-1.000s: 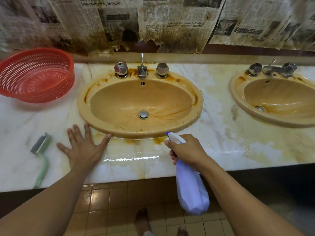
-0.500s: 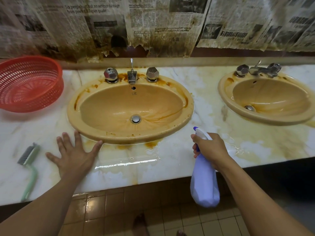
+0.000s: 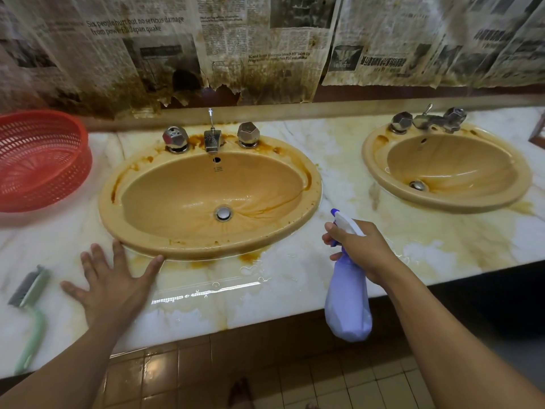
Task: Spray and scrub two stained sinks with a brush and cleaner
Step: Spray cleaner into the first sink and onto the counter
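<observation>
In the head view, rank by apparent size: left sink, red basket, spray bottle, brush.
Largest to smallest:
1. left sink
2. red basket, though the frame edge cuts it off
3. spray bottle, held nearer the camera, so it may look oversized
4. brush, clearly smallest

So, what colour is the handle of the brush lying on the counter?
Pale green; the head view shows the brush at the far left.
</observation>
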Demonstrator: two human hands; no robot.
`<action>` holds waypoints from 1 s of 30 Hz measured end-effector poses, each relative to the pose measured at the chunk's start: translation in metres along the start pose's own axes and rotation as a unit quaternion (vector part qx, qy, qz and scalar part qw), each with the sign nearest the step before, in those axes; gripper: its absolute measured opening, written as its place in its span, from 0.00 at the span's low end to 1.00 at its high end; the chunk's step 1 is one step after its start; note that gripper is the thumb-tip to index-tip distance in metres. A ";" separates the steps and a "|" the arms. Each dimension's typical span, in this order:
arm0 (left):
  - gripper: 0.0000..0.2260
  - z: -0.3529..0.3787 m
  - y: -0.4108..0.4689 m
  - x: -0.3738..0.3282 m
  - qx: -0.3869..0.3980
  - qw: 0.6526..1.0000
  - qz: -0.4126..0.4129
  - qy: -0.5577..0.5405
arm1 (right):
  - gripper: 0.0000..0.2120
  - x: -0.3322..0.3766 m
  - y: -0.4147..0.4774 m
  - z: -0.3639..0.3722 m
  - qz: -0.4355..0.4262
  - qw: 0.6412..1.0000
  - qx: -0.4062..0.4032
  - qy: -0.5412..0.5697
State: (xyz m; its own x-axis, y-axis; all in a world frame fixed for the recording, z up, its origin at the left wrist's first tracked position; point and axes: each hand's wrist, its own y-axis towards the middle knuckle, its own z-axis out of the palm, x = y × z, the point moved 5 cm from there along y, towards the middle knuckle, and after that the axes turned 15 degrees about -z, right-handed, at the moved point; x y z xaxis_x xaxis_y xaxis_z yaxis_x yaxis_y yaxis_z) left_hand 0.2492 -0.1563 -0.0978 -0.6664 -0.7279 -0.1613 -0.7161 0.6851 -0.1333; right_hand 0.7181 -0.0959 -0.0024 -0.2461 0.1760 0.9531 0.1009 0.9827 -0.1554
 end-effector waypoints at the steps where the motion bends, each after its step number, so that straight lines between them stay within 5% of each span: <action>1: 0.50 0.000 0.000 0.000 0.000 1.000 0.001 0.001 | 0.09 0.001 0.001 0.001 -0.004 1.000 0.005 -0.002; 9: 0.49 0.000 -0.001 0.001 0.001 1.000 0.005 0.001 | 0.07 -0.001 0.004 -0.005 -0.006 0.997 -0.063 -0.043; 30: 0.49 0.000 -0.001 0.000 -0.012 1.000 0.003 -0.009 | 0.10 0.027 0.052 -0.016 -0.003 0.989 -0.011 -0.146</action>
State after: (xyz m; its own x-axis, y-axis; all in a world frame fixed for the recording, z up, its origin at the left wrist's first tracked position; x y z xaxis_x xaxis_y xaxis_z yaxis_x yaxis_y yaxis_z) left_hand 0.2502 -0.1569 -0.0972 -0.6677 -0.7225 -0.1793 -0.7167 0.6890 -0.1078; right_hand 0.7318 -0.0406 0.0194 -0.5140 0.1826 0.8381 0.1186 0.9828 -0.1414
